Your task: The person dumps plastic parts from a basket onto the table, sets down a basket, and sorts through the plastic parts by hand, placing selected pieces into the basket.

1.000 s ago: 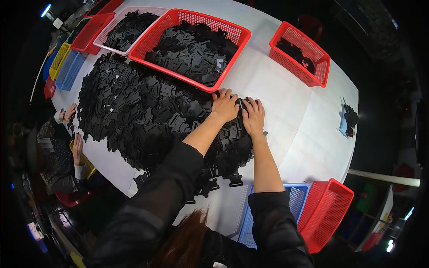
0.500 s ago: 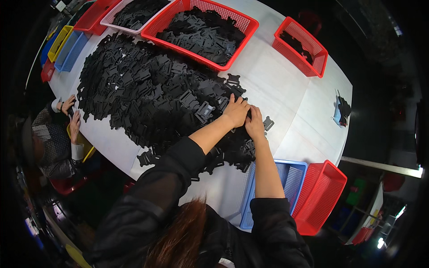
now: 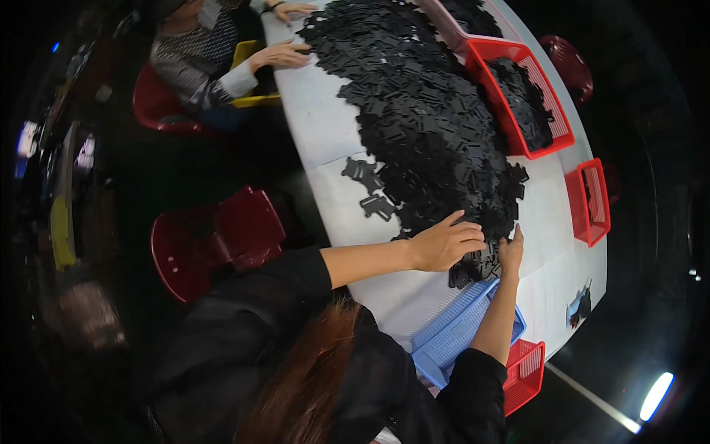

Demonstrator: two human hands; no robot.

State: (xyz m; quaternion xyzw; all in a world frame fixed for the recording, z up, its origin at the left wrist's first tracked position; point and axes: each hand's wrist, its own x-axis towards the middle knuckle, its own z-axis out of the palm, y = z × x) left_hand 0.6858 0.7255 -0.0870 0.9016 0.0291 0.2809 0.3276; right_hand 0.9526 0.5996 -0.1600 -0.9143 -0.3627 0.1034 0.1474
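Observation:
A wide heap of flat black slotted plastic pieces (image 3: 414,111), shaped like buckle plates, covers much of the white table (image 3: 333,200). My left hand (image 3: 447,243) lies over the near end of this heap, palm down, with its fingers stretched out and apart. On the heap's right edge rests my right hand (image 3: 510,255), turned sideways with fingers apart and partly hidden. No piece shows clearly gripped in either hand. Just below both hands, some pieces lie at the rim of a blue plastic basket (image 3: 451,333).
A red basket (image 3: 521,377) stands beside the blue one. Another red basket (image 3: 566,122) with black pieces is at the far right, near a smaller red basket (image 3: 592,214). A co-worker's hands (image 3: 285,53) rest at the far left edge. A dark red chair (image 3: 248,226) stands left.
The view has swung left, so the table appears turned. My hands have come nearer the blue basket, with black pieces now gathered at its rim. The left fingers have spread.

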